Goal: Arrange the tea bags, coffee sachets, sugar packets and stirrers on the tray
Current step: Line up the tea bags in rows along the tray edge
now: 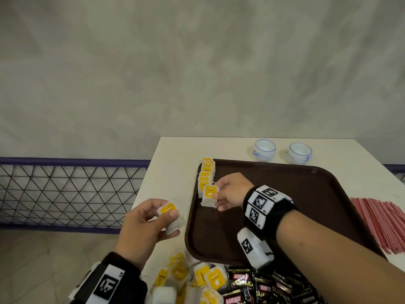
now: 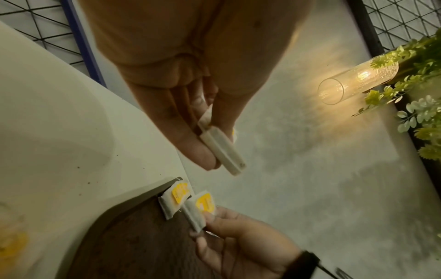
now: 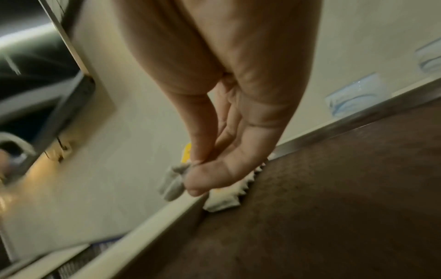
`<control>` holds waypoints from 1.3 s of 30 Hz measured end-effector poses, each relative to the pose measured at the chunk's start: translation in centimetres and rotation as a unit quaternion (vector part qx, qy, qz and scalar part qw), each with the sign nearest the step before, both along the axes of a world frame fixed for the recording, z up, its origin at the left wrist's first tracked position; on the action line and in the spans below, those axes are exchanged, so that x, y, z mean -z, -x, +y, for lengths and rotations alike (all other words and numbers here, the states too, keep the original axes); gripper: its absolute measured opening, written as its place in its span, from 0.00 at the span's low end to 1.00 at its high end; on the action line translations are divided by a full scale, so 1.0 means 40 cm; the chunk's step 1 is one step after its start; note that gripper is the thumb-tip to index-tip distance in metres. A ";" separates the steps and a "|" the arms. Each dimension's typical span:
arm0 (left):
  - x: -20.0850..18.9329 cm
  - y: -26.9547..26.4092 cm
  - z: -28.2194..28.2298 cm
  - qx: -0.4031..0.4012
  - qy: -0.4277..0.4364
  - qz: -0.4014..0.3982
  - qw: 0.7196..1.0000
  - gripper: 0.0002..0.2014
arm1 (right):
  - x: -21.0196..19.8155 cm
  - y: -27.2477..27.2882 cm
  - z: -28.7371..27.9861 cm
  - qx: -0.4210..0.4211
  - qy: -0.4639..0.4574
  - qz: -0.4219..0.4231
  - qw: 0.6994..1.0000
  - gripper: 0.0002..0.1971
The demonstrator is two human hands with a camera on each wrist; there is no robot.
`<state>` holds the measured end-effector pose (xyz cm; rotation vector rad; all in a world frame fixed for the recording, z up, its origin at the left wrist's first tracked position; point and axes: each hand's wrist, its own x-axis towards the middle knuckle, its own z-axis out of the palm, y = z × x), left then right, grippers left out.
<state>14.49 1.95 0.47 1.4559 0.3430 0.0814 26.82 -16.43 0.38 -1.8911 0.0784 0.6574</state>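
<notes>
A dark brown tray (image 1: pixel 285 194) lies on the white table. Several tea bags (image 1: pixel 205 174) with yellow tags stand in a row along its left rim. My right hand (image 1: pixel 228 194) pinches one more tea bag (image 1: pixel 209 197) at the near end of that row, seen also in the right wrist view as a tea bag (image 3: pixel 173 185) between thumb and finger. My left hand (image 1: pixel 151 222) holds a small stack of tea bags (image 1: pixel 173 218) just left of the tray; in the left wrist view this stack (image 2: pixel 222 151) shows edge-on. Loose tea bags (image 1: pixel 197 277) and black coffee sachets (image 1: pixel 263 286) lie at the table's front.
Red-and-white stirrers (image 1: pixel 381 224) lie in a bundle right of the tray. Two white cups (image 1: pixel 282 151) stand behind it. A wire-mesh fence (image 1: pixel 65 189) runs left of the table, below its level. A glass lamp and green plants (image 2: pixel 372 81) show on the wall.
</notes>
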 end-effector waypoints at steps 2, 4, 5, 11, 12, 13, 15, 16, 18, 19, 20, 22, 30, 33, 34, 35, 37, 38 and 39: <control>0.003 0.003 0.002 0.008 -0.005 0.002 1.000 0.05 | 0.022 -0.033 0.029 0.019 0.037 0.008 0.999 0.10; 0.008 0.004 0.006 0.015 -0.011 0.003 1.000 0.06 | 0.048 -0.062 0.055 0.016 0.076 -0.003 0.997 0.09; 0.009 0.005 0.009 0.016 -0.013 0.003 1.000 0.06 | 0.058 -0.072 0.063 0.005 0.096 -0.012 0.995 0.10; 0.015 0.008 0.015 0.022 -0.018 -0.002 1.000 0.05 | 0.117 -0.107 0.076 0.011 0.160 -0.085 0.983 0.08; 0.017 0.008 0.015 0.022 -0.019 -0.003 1.000 0.05 | 0.128 -0.113 0.080 0.015 0.168 -0.088 0.982 0.09; 0.019 0.009 0.014 0.022 -0.018 -0.004 1.000 0.05 | 0.138 -0.117 0.082 0.023 0.176 -0.086 0.980 0.10; 0.021 0.009 0.010 0.024 -0.019 -0.005 1.000 0.05 | 0.149 -0.120 0.087 0.042 0.190 -0.074 0.978 0.13; 0.022 0.009 0.007 0.025 -0.020 -0.006 0.999 0.04 | 0.145 -0.118 0.087 0.048 0.195 -0.073 0.977 0.14; 0.021 0.008 0.003 0.029 -0.020 -0.009 0.999 0.04 | 0.121 -0.107 0.085 0.051 0.211 -0.075 0.973 0.14; 0.020 0.008 0.001 0.030 -0.020 -0.011 0.999 0.04 | 0.102 -0.096 0.079 0.042 0.227 -0.085 0.969 0.14; 0.019 0.006 -0.001 0.032 -0.019 -0.013 0.999 0.04 | 0.080 -0.085 0.074 0.032 0.247 -0.105 0.963 0.14; 0.017 0.001 -0.004 0.030 -0.019 -0.018 0.999 0.05 | 0.026 -0.042 0.065 0.008 0.235 -0.159 0.959 0.12; 0.028 -0.015 -0.036 0.016 -0.068 -0.039 0.997 0.15 | -0.047 0.141 0.049 -0.221 -0.084 -0.097 0.967 0.04; 0.030 -0.007 -0.041 0.027 -0.072 -0.035 0.996 0.15 | -0.030 0.131 0.041 -0.185 -0.083 -0.104 0.974 0.06; 0.028 -0.002 -0.038 0.032 -0.063 -0.031 0.997 0.15 | -0.025 0.121 0.036 -0.155 -0.093 -0.094 0.979 0.07; 0.024 0.002 -0.034 0.033 -0.050 -0.026 0.998 0.15 | -0.020 0.106 0.031 -0.123 -0.097 -0.087 0.984 0.08; 0.020 0.008 -0.021 0.026 -0.035 -0.019 0.999 0.14 | -0.007 0.068 0.023 -0.073 -0.068 -0.091 0.991 0.08; 0.019 0.010 -0.014 0.020 -0.035 -0.016 0.999 0.13 | 0.004 0.046 0.021 -0.058 -0.039 -0.098 0.993 0.08; 0.018 0.012 -0.007 0.015 -0.036 -0.013 0.999 0.12 | 0.013 0.027 0.021 -0.042 -0.011 -0.096 0.994 0.09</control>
